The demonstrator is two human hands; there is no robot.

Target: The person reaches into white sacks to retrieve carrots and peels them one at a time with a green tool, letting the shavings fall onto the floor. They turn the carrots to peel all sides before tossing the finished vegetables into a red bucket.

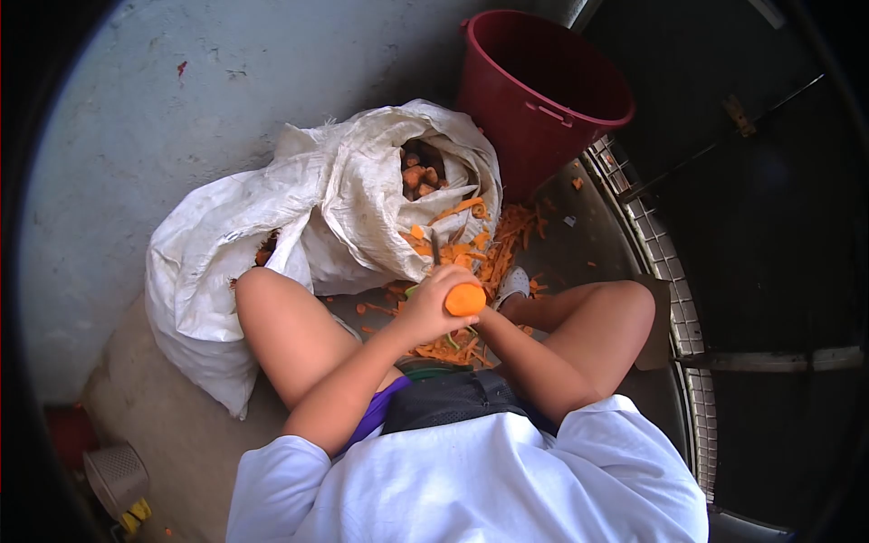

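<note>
My left hand [429, 306] is closed round an orange carrot [465, 300], with its fingers over the top and its thick end facing up. A thin dark tool [435, 246] sticks out just beyond my left fingers; which hand holds it is hidden. My right hand [484, 319] is beside and behind the carrot, its fingers mostly out of sight. Orange peelings [507, 249] lie on the floor and on the edge of a white woven sack [353, 195]. Brown-orange carrots [421, 176] show in the sack's mouth.
A large dark red bucket [507, 109] stands behind the sack, near the wall [181, 100]. To the right runs a tiled edge [665, 262] by a dark surface. A perforated container [116, 478] is at the lower left. My bent legs frame the peelings.
</note>
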